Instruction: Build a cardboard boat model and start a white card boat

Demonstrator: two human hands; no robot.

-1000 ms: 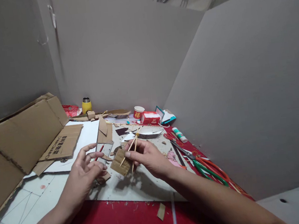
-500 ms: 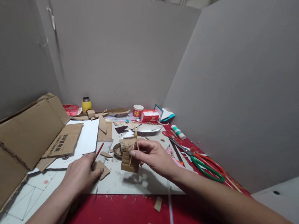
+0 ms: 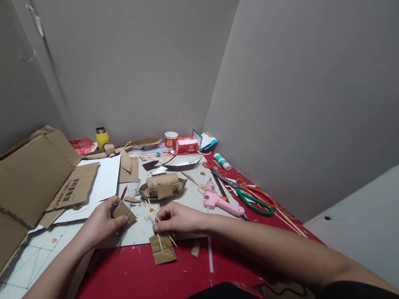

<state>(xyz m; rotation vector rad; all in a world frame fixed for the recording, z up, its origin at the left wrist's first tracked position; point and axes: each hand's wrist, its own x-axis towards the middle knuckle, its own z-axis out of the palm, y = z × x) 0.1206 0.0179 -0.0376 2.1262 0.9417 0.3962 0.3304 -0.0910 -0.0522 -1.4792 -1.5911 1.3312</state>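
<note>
In my left hand (image 3: 105, 220) is a slim red pencil (image 3: 124, 193) pointing up, and the thumb presses on a cardboard piece (image 3: 126, 214). My right hand (image 3: 178, 217) pinches thin wooden sticks (image 3: 152, 214) bound near the top by a yellowish band. At their lower ends is a squarish cardboard piece (image 3: 163, 255), over the red table's near part; whether the sticks are fixed to it I cannot tell. Beyond my right hand, a small cardboard boat (image 3: 164, 187) with a rounded cardboard cover rests on the white board (image 3: 192, 208).
A pink glue gun (image 3: 219, 200) lies right of my hand, beside large scissors (image 3: 254, 201) with green and orange handles. Folded cardboard (image 3: 26, 179) stands at left. At the back are a yellow bottle (image 3: 102, 137), a paper cup (image 3: 171, 139) and a red box (image 3: 186, 144).
My right hand has brought the sticks and cardboard nearer to me, away from the boat, which now shows fully along with the glue gun. The camera view has shifted right.
</note>
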